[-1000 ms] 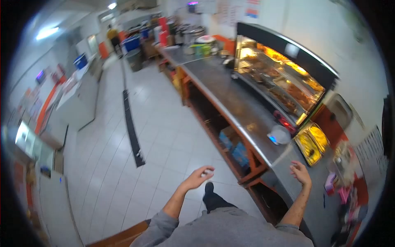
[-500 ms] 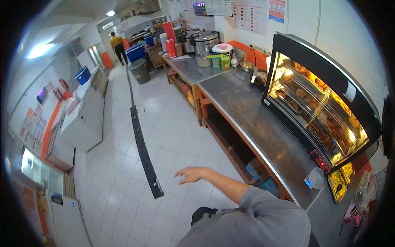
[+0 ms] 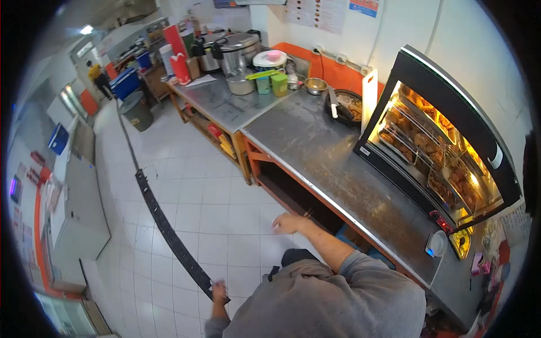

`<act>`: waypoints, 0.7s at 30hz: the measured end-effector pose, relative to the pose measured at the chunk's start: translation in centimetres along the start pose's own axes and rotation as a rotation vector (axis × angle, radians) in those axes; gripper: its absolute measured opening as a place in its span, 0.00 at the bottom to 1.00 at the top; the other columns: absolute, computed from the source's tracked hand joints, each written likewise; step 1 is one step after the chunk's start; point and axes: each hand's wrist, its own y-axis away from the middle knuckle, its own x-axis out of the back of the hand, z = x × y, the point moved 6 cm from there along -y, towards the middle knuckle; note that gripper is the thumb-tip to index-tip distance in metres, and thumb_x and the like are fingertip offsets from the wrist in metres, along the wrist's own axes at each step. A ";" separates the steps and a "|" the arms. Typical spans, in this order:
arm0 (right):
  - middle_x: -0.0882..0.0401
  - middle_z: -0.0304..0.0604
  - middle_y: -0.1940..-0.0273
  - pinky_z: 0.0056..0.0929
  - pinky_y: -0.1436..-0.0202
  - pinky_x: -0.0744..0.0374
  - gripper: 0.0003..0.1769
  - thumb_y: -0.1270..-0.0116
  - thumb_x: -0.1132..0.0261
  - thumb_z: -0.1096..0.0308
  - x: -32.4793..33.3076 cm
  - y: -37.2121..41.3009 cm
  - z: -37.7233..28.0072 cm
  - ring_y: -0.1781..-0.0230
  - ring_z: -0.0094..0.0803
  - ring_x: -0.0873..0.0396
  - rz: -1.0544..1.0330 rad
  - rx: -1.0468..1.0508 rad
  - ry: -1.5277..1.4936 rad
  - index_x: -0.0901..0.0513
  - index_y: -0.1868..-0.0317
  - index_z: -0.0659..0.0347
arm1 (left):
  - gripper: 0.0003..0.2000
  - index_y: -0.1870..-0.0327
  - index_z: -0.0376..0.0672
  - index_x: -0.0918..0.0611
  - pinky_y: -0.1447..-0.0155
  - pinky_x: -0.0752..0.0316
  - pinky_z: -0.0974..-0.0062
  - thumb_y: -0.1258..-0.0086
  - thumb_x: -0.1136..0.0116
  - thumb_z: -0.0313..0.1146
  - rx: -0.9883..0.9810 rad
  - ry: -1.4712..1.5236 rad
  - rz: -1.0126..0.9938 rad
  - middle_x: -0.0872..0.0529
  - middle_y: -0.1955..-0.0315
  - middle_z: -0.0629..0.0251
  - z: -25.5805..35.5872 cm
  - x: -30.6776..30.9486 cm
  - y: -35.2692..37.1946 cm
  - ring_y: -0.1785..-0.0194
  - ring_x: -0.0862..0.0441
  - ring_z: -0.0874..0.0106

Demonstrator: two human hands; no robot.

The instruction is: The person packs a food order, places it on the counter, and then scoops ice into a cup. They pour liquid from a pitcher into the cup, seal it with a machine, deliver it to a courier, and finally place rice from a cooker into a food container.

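Observation:
My right hand (image 3: pixel 288 223) hangs in front of the steel-topped workbench (image 3: pixel 338 146), close to its front edge in this view, fingers loosely bent and holding nothing visible. Low at the front, my left hand (image 3: pixel 219 292) overlaps the end of the black floor strip (image 3: pixel 169 234); its fingers are smeared by motion. To the right on the bench stands a lit food warmer (image 3: pixel 439 141) with trays of browned food behind its glass. A knife (image 3: pixel 333 103) lies across a dark pan (image 3: pixel 350 107) beside a white board (image 3: pixel 369 96).
Large metal pots (image 3: pixel 236 50), green containers (image 3: pixel 279 84) and a small metal bowl (image 3: pixel 315 85) stand farther back. A round clear-lidded container (image 3: pixel 437 243) sits by the warmer. A grey bin (image 3: pixel 137 111) and white chest freezer (image 3: pixel 81 211) flank the tiled floor. Another person (image 3: pixel 98 79) is far off.
The view has turned right and nearer the bench. My left hand has come into sight at the bottom. My right hand has moved toward the bench, its fingers less spread.

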 end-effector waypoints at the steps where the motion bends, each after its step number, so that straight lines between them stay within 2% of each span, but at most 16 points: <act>1: 0.15 0.53 0.57 0.41 0.46 0.21 0.23 0.40 0.33 0.54 3.6 0.6 2.1 0.54 0.45 0.17 0.085 -0.103 -0.025 0.15 0.51 0.61 | 0.14 0.60 0.42 0.17 0.71 0.27 0.74 0.29 0.46 0.44 0.046 0.280 -0.030 0.22 0.83 0.69 2.7 2.0 -6.4 0.79 0.24 0.74; 2: 0.14 0.53 0.61 0.39 0.50 0.20 0.20 0.40 0.33 0.56 7.3 1.4 3.8 0.58 0.43 0.15 0.237 -0.180 -0.111 0.14 0.54 0.61 | 0.15 0.56 0.41 0.17 0.82 0.34 0.75 0.27 0.48 0.43 -0.294 0.220 0.115 0.21 0.82 0.66 6.5 4.6 -13.0 0.85 0.30 0.78; 3: 0.14 0.52 0.65 0.38 0.53 0.18 0.17 0.41 0.33 0.58 10.6 2.2 5.9 0.62 0.41 0.14 0.390 -0.253 -0.192 0.13 0.57 0.61 | 0.16 0.58 0.40 0.17 0.80 0.33 0.74 0.28 0.47 0.45 -0.347 0.235 0.133 0.20 0.82 0.66 10.5 6.9 -17.5 0.84 0.29 0.77; 4: 0.14 0.53 0.66 0.37 0.56 0.18 0.15 0.41 0.34 0.61 13.4 2.2 9.0 0.64 0.40 0.14 0.530 -0.301 -0.118 0.13 0.59 0.62 | 0.12 0.60 0.41 0.19 0.65 0.26 0.74 0.30 0.44 0.41 -0.263 0.120 0.135 0.19 0.76 0.67 15.3 9.3 -20.3 0.72 0.23 0.77; 5: 0.14 0.54 0.68 0.35 0.58 0.18 0.12 0.41 0.35 0.64 16.1 2.0 12.3 0.67 0.39 0.14 0.671 -0.345 -0.043 0.12 0.62 0.62 | 0.11 0.60 0.41 0.19 0.66 0.26 0.76 0.30 0.44 0.40 -0.283 0.177 0.217 0.19 0.74 0.68 20.6 10.9 -21.8 0.72 0.23 0.76; 7: 0.15 0.54 0.71 0.33 0.61 0.19 0.10 0.43 0.37 0.68 21.3 1.5 19.5 0.69 0.39 0.14 0.956 -0.415 -0.135 0.12 0.66 0.62 | 0.10 0.61 0.42 0.19 0.66 0.26 0.75 0.30 0.43 0.39 -0.349 0.389 0.290 0.19 0.71 0.68 27.3 10.8 -27.0 0.71 0.23 0.75; 9: 0.15 0.54 0.72 0.35 0.60 0.18 0.09 0.42 0.38 0.69 27.5 1.4 23.8 0.70 0.41 0.15 1.126 -0.506 -0.098 0.12 0.66 0.62 | 0.09 0.61 0.43 0.20 0.67 0.26 0.75 0.29 0.43 0.39 -0.253 0.445 0.174 0.19 0.70 0.69 31.9 7.4 -31.5 0.72 0.24 0.76; 11: 0.15 0.53 0.70 0.36 0.60 0.18 0.09 0.41 0.39 0.69 33.9 1.0 27.5 0.70 0.44 0.15 1.323 -0.473 -0.011 0.12 0.67 0.61 | 0.08 0.62 0.43 0.20 0.68 0.26 0.75 0.29 0.43 0.38 -0.213 0.295 -0.019 0.19 0.69 0.68 34.1 1.3 -36.0 0.72 0.23 0.75; 12: 0.15 0.53 0.67 0.38 0.57 0.19 0.09 0.40 0.39 0.68 36.8 0.5 29.8 0.66 0.45 0.16 1.350 -0.527 -0.020 0.12 0.65 0.59 | 0.07 0.62 0.43 0.20 0.66 0.24 0.75 0.28 0.45 0.36 -0.304 0.171 -0.156 0.19 0.69 0.69 37.7 -1.7 -34.8 0.72 0.23 0.76; 13: 0.15 0.52 0.65 0.39 0.54 0.19 0.10 0.40 0.39 0.68 39.6 0.1 31.7 0.61 0.46 0.17 1.378 -0.583 -0.032 0.12 0.63 0.57 | 0.06 0.58 0.42 0.20 0.64 0.21 0.76 0.29 0.46 0.33 -0.534 0.436 -0.403 0.17 0.67 0.68 37.3 -6.0 -37.1 0.71 0.21 0.75; 14: 0.16 0.52 0.60 0.41 0.52 0.21 0.10 0.39 0.40 0.67 42.2 -0.2 32.8 0.56 0.47 0.19 1.361 -0.688 0.060 0.13 0.61 0.54 | 0.09 0.52 0.43 0.21 0.61 0.20 0.75 0.29 0.46 0.32 -0.465 0.063 -0.477 0.15 0.62 0.67 38.2 -9.1 -37.4 0.67 0.19 0.74; 15: 0.17 0.51 0.55 0.43 0.49 0.22 0.11 0.38 0.41 0.67 44.7 -0.5 34.1 0.51 0.49 0.22 1.334 -0.796 0.149 0.13 0.58 0.50 | 0.11 0.49 0.45 0.21 0.63 0.21 0.74 0.30 0.44 0.35 -0.626 -0.179 -0.570 0.14 0.57 0.65 39.4 -11.1 -36.6 0.65 0.17 0.72; 16: 0.20 0.50 0.49 0.48 0.46 0.24 0.14 0.38 0.40 0.67 46.4 -1.2 37.2 0.45 0.51 0.26 1.333 -0.867 0.161 0.15 0.54 0.45 | 0.15 0.47 0.46 0.21 0.63 0.22 0.71 0.30 0.42 0.41 -0.172 -0.107 -0.645 0.15 0.54 0.64 41.7 -11.8 -34.2 0.62 0.17 0.70; 17: 0.22 0.50 0.47 0.49 0.46 0.24 0.15 0.39 0.40 0.67 48.0 -1.7 39.0 0.45 0.50 0.26 1.323 -0.983 0.431 0.15 0.52 0.44 | 0.19 0.45 0.46 0.22 0.63 0.22 0.69 0.32 0.39 0.46 -0.103 -0.035 -0.728 0.16 0.53 0.63 42.8 -12.5 -33.4 0.60 0.17 0.68; 19: 0.19 0.51 0.51 0.50 0.46 0.24 0.14 0.39 0.40 0.66 51.8 -2.8 43.3 0.47 0.50 0.24 1.290 -1.084 0.475 0.15 0.54 0.44 | 0.21 0.43 0.47 0.23 0.64 0.22 0.68 0.33 0.38 0.47 0.028 -0.035 -0.712 0.16 0.54 0.59 47.3 -11.9 -31.2 0.56 0.16 0.66; 21: 0.17 0.51 0.55 0.51 0.48 0.24 0.16 0.41 0.39 0.65 54.6 -3.4 45.4 0.50 0.49 0.21 1.180 -1.098 0.436 0.17 0.51 0.45 | 0.21 0.44 0.46 0.22 0.67 0.22 0.69 0.33 0.37 0.46 -0.003 -0.012 -0.617 0.16 0.55 0.58 48.3 -10.4 -33.0 0.57 0.15 0.66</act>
